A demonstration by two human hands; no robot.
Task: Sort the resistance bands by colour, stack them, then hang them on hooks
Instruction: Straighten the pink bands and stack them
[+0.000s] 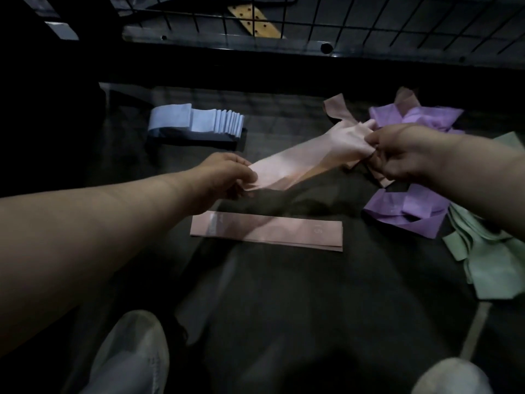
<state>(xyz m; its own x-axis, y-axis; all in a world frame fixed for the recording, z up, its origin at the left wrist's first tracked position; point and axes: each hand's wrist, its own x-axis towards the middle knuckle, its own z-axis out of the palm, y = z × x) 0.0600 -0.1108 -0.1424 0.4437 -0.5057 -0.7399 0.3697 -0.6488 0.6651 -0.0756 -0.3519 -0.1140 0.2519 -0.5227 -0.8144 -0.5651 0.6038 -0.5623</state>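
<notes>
The pink band (306,155) looks thin, smooth and rubbery with a soft sheen, as does the pink stack (267,233). The purple bands (412,211) and green bands (488,265) look matt. The dark surface (284,294) is faintly glossy. At its far edge the wire grid (355,21) looks like metal, and the perforated strip (255,21) like bare wood.

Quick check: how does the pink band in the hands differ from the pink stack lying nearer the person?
The held pink band is lifted, slanting between the left hand and the right hand; the pink stack lies flat and untouched. The held pink band is creased at its right end; the pink stack is smooth, with layered edges showing. Both are strips of the same pink.
</notes>
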